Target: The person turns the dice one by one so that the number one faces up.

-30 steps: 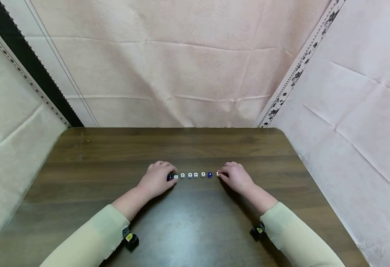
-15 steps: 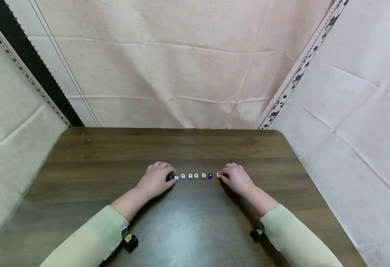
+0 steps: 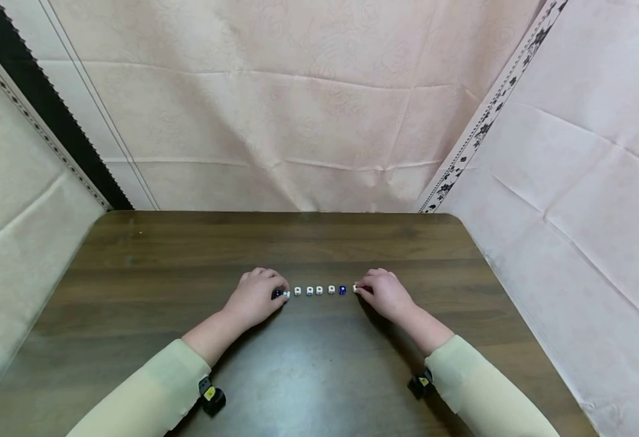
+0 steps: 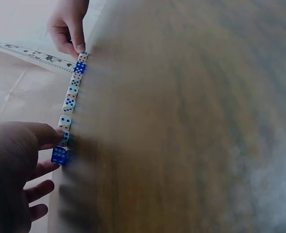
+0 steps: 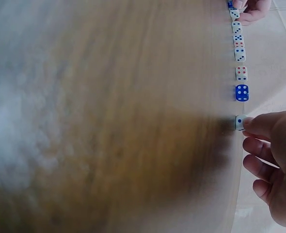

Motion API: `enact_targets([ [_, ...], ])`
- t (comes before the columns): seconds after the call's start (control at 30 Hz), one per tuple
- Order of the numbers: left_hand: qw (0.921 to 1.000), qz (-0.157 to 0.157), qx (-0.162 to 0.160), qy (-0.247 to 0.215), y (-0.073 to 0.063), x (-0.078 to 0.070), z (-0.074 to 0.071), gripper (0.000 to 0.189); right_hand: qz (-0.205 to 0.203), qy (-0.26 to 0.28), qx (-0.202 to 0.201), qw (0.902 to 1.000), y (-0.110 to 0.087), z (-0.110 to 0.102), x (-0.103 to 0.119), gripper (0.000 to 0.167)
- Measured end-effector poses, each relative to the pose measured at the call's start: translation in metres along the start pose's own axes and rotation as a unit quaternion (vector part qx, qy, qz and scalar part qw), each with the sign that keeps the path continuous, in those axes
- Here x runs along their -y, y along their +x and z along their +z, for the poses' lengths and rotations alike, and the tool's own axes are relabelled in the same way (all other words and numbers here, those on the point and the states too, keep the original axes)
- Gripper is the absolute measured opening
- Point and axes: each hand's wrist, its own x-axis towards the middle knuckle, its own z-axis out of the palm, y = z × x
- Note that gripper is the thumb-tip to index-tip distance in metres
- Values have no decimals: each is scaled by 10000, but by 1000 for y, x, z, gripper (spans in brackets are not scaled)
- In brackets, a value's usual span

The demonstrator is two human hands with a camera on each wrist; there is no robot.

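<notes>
Small dice form a row across the wooden table. At its left end, my left hand (image 3: 256,297) has thumb and index finger at a white die (image 4: 64,138), pinching it. A blue die (image 4: 59,156) sits beside that one, close under the fingers and partly shaded by the hand in the head view. At the right end, my right hand (image 3: 387,294) pinches another white die (image 5: 240,122) between thumb and forefinger, its other fingers loosely bent. A second blue die (image 5: 242,92) stands a small gap inward from it.
Between the hands stand several more white dice (image 3: 319,291), with uneven gaps. The brown table (image 3: 297,364) has its far edge beyond the row. Pale cloth (image 3: 297,121) hangs behind and at both sides. A black camera (image 3: 212,397) is strapped at each wrist.
The left thumb and index finger have drawn closer together around the white die. The right hand and the dice in the row keep their places; the head view shifts slightly.
</notes>
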Motion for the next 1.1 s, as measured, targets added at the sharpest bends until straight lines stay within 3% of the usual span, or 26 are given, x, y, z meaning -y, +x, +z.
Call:
enact_targets([
  [0.57, 10000, -21, -55, -55, 1, -2, 1, 6, 94, 29, 99, 9999, 0, -1, 1, 11],
  [0.8, 9998, 13, -128, 121, 3, -2, 2, 9, 18, 6, 32, 10000, 0, 0, 0, 11],
  [1.1, 9997, -196, -137, 100, 9, -3, 2, 12, 122, -8, 130, 9998, 0, -1, 1, 11],
])
